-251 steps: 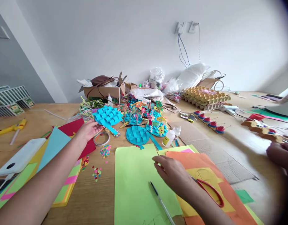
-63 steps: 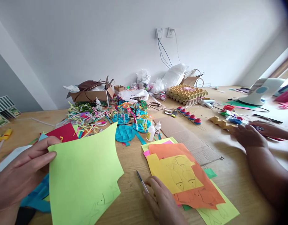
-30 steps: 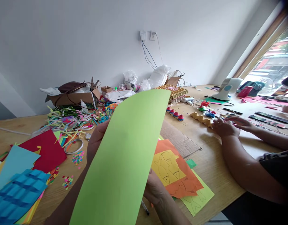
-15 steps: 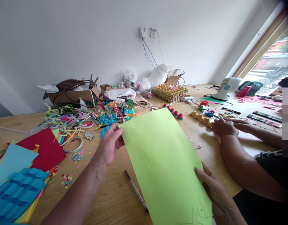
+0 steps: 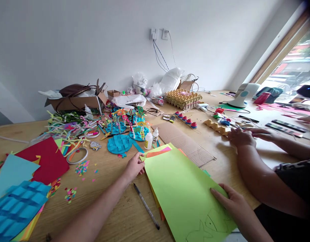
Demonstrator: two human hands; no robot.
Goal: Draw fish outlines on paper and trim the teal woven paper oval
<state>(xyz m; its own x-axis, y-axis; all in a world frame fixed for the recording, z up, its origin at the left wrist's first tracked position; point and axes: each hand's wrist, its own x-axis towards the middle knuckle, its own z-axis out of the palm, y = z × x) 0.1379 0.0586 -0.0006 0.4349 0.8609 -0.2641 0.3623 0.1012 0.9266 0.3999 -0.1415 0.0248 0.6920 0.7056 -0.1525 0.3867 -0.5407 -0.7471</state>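
Observation:
A light green paper sheet (image 5: 185,188) with a pencil-like fish outline near its bottom lies over a stack of coloured papers. My left hand (image 5: 135,165) pinches the top left corner of the sheet. At its right edge my right hand (image 5: 231,203) grips it, thumb on top and fingers partly hidden beneath. A pen (image 5: 146,206) rests on the wooden table (image 5: 114,205) left of the sheet. Two white glue bottles (image 5: 148,140) stand beyond the sheet's top edge, beside a blue woven paper disc (image 5: 119,144).
Cardboard (image 5: 182,143) lies behind the sheet. Red and blue papers (image 5: 44,161), a tape roll (image 5: 78,156) and confetti are at left. Egg trays (image 5: 183,98) stand at the back. Another person's hands (image 5: 242,137) work at right by an egg-carton strip (image 5: 215,127).
The green sheet has come down from a raised, tilted position onto the paper stack. My left hand has moved lower and rightward with it, and the glue bottles and cardboard are uncovered.

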